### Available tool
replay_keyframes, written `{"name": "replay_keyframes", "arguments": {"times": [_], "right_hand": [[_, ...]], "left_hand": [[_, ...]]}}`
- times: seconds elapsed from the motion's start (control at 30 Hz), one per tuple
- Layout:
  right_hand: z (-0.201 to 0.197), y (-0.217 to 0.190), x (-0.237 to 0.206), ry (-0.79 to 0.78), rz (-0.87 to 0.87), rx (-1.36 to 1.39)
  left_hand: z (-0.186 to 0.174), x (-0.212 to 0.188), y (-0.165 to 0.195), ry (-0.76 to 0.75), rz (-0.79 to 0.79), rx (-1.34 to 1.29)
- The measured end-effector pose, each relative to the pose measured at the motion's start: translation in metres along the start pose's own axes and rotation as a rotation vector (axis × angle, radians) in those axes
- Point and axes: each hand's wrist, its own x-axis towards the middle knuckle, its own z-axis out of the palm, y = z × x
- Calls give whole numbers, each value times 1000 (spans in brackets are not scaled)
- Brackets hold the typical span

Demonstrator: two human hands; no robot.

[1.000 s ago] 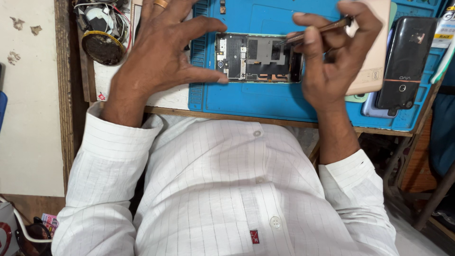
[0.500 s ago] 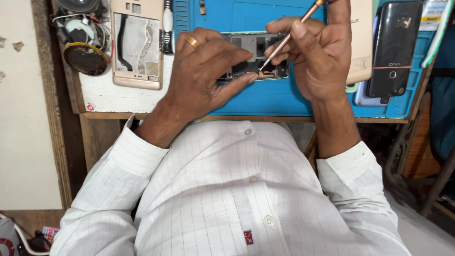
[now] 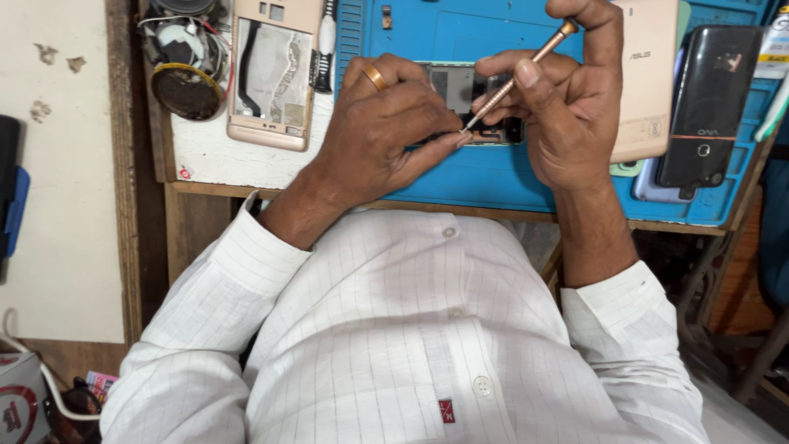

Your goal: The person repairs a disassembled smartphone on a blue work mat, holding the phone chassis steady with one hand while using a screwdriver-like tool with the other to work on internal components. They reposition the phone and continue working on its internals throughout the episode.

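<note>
On the blue mat [image 3: 460, 177], the left hand [image 3: 382, 131] clamps the opened phone [image 3: 472, 103]; the right hand [image 3: 567, 115] pinches a copper screwdriver [image 3: 518, 72] over it.

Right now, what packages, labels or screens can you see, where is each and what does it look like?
Round red-and-white label: bench's left front corner.
Red sewn label: white shirt front, small rectangle.
Red-and-white printed package: bottom left corner, part cut off.
Gold phone back cover: beside right hand, printed sticker.
No lit screens.

One cam only, head-worn, looking steeply down from close above the person's chest at the blue mat [image 3: 493, 177] on the bench edge (no second view, so nothing shared).
</note>
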Motion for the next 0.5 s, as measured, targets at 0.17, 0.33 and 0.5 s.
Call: {"name": "replay_keyframes", "arguments": {"times": [0.17,0.33,0.5], "right_hand": [[-1,1,0,17,-18,-29],[1,0,-1,17,-156,-128],[4,-3,-2,-9,-292,-218]], "left_hand": [[0,1,1,-2,-13,-10],[0,0,0,-2,-23,-3],[1,-1,-1,3,-28,17]]}}
